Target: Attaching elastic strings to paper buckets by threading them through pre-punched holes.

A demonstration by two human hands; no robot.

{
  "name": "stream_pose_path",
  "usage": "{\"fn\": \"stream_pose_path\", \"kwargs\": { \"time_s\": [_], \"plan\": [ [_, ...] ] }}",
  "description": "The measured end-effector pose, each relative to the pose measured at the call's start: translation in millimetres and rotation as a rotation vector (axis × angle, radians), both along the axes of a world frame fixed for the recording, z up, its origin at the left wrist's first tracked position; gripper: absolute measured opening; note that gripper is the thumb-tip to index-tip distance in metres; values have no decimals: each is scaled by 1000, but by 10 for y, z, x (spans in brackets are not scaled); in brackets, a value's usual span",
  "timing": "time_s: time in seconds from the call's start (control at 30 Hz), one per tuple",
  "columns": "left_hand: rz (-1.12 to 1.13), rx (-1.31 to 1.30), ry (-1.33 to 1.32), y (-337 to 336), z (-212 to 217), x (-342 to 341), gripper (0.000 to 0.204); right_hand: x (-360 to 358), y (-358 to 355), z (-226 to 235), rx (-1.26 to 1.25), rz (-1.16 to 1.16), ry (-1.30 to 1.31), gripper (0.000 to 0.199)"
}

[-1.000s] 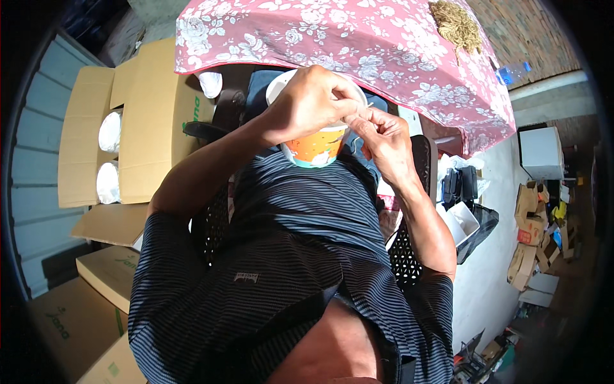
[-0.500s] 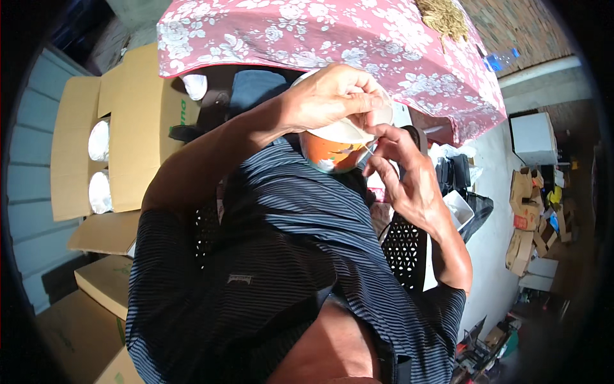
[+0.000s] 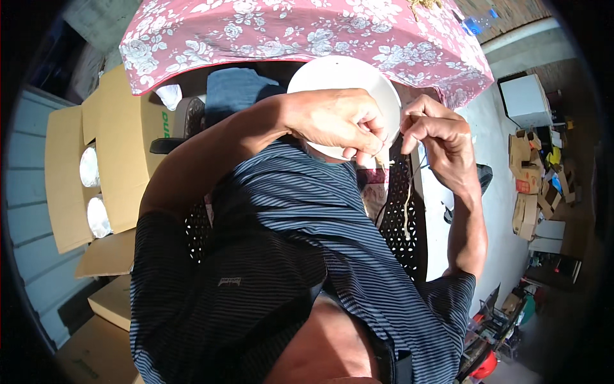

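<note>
A round pot [image 3: 348, 72], white inside, rests tilted at my lap, its open mouth toward me. My left hand [image 3: 336, 121] crosses over its mouth, thumb and fingers pinched together at the right rim. A frayed, pale twine end [image 3: 385, 161] pokes out under those fingertips. Whether they also grip the rim cannot be made out. To the right of the pot, my right hand [image 3: 441, 141] is raised with fingers curled in a pinch. A thin length of twine [image 3: 408, 205] hangs down from it over the dark perforated seat.
A table with a pink floral cloth [image 3: 268, 38] stands just ahead, a tuft of fibre [image 3: 425, 5] on it. Open cardboard boxes [image 3: 121, 153] are close on the left. On the right floor lie flattened cartons [image 3: 524, 173] and a white box [image 3: 526, 101].
The pot has tipped so that its white inside faces me and its orange side is mostly hidden. My right hand has moved right, away from the rim, with twine now dangling from it.
</note>
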State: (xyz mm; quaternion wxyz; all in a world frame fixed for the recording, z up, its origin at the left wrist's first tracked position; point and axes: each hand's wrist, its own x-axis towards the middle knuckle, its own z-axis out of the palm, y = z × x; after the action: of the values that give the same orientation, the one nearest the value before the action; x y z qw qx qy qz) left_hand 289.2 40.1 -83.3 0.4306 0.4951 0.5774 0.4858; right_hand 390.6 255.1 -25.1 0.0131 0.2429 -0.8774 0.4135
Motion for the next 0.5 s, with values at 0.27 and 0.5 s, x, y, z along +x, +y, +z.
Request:
{"fn": "stream_pose_path", "kwargs": {
  "time_s": [0.27, 0.5],
  "plan": [
    [16, 18, -150, -91, 7, -10, 27, 40, -16, -335, 74, -168, 65, 28],
    [162, -43, -90, -36, -83, 36, 27, 116, -53, -302, 32, -127, 9, 37]
  ]
}}
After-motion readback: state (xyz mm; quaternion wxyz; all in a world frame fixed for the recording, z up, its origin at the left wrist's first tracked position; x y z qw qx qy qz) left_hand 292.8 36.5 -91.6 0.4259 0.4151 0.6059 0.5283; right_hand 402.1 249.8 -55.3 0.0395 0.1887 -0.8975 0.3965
